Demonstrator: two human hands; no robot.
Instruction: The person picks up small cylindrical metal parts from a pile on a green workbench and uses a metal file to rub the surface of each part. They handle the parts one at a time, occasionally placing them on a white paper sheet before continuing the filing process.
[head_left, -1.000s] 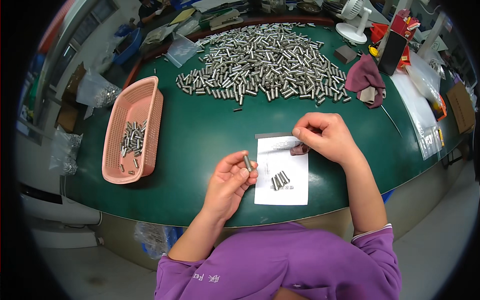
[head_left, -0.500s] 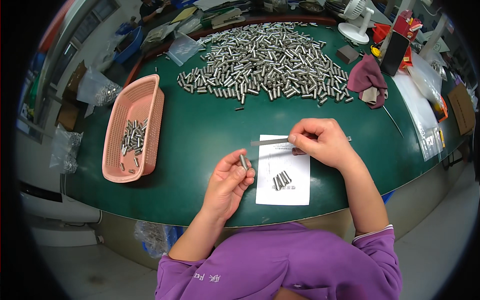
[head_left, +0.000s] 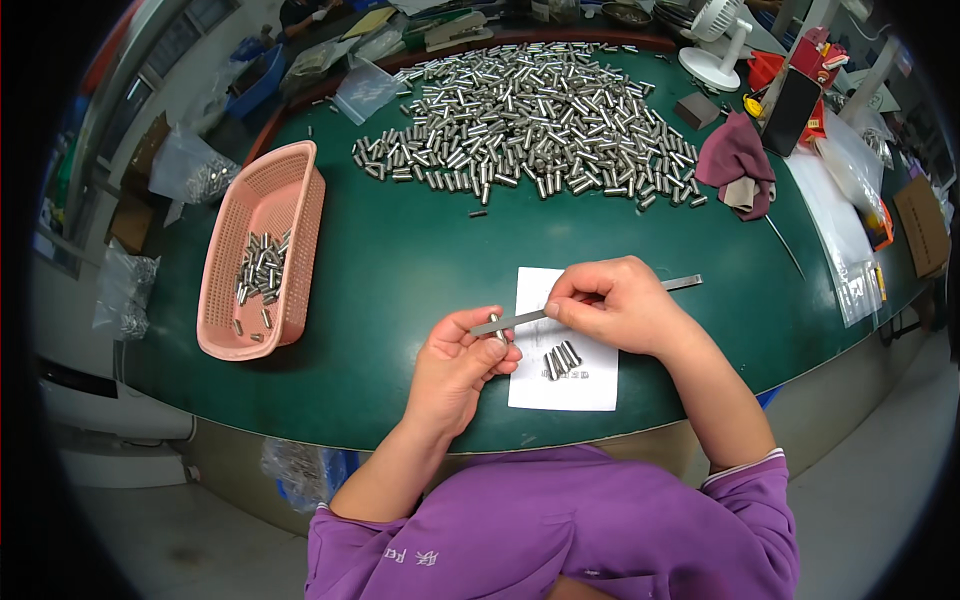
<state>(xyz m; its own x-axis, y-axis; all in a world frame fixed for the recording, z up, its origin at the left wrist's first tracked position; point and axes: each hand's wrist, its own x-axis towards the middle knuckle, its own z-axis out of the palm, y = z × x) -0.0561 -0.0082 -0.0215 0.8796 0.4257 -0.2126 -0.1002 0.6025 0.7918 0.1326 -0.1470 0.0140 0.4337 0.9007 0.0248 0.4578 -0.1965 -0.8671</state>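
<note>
Between the thumb and fingers of my left hand (head_left: 452, 368) a small shiny metal pin (head_left: 501, 336) is held upright. My right hand (head_left: 618, 308) pinches a thin, flat grey metal file (head_left: 526, 318). The file's left end lies across the upper part of the pin, and its other end sticks out past my right hand. Below the hands is a white paper sheet (head_left: 535, 395), partly covered by my right hand. Several pins (head_left: 563, 358) lie side by side on the sheet.
A large heap of metal pins (head_left: 540, 125) spreads over the green table's (head_left: 400, 270) far side. At the left stands a pink basket (head_left: 312, 230) with some pins. A maroon cloth (head_left: 735, 160), a phone-like black slab (head_left: 790, 110) and a white fan (head_left: 712, 60) are at the right.
My right hand has moved left and slightly down, bringing the file from beside the pin onto it. My left hand still holds the pin, a little further right.
</note>
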